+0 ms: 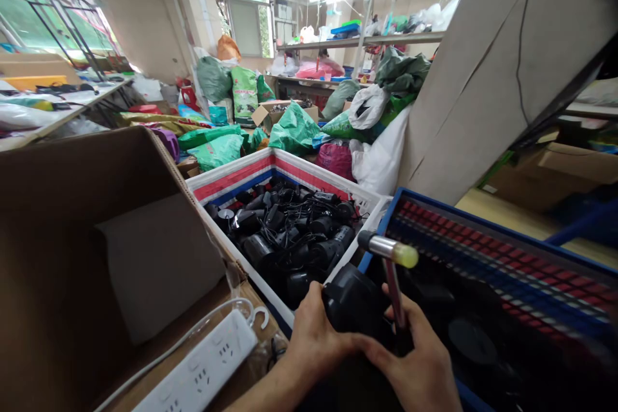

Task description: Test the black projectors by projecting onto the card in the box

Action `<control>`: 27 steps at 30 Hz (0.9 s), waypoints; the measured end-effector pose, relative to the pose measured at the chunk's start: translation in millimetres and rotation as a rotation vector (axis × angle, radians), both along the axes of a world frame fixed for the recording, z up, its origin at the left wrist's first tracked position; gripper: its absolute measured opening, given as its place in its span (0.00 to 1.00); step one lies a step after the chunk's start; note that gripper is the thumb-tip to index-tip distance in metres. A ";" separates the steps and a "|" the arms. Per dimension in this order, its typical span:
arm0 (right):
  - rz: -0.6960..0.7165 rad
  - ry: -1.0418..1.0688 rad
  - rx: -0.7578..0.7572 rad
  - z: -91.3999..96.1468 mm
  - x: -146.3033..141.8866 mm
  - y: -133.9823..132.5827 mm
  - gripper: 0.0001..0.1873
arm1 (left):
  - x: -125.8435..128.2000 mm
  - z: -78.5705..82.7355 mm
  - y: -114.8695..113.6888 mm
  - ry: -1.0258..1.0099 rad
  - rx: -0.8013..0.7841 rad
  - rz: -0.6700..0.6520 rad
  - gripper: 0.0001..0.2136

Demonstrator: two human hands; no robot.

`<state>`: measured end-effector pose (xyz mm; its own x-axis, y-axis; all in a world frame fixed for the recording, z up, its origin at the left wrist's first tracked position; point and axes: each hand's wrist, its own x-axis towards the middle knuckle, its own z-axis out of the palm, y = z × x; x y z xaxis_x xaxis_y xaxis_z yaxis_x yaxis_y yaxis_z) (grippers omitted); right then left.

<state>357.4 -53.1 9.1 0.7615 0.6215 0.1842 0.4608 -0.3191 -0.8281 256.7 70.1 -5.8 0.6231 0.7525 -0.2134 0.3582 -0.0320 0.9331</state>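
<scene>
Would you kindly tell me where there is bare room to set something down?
A pale yellow patch lies bare between the blue crate and the carton beyond. A narrow brown strip, with a cord along it, separates the cardboard box from the power strip. The white crate is packed with black devices; a held hammer and casing crowd its near corner.

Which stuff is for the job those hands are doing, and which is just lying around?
Probably the job:
left hand, gripping a black object
right hand, holding a hammer
white crate of black devices

Probably just lying about:
power strip
green bags
white sack
</scene>
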 end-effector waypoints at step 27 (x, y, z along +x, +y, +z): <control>0.348 0.612 0.148 11.1 43.8 -45.5 0.47 | -34.6 -6.5 -25.5 -0.145 0.236 -0.344 0.34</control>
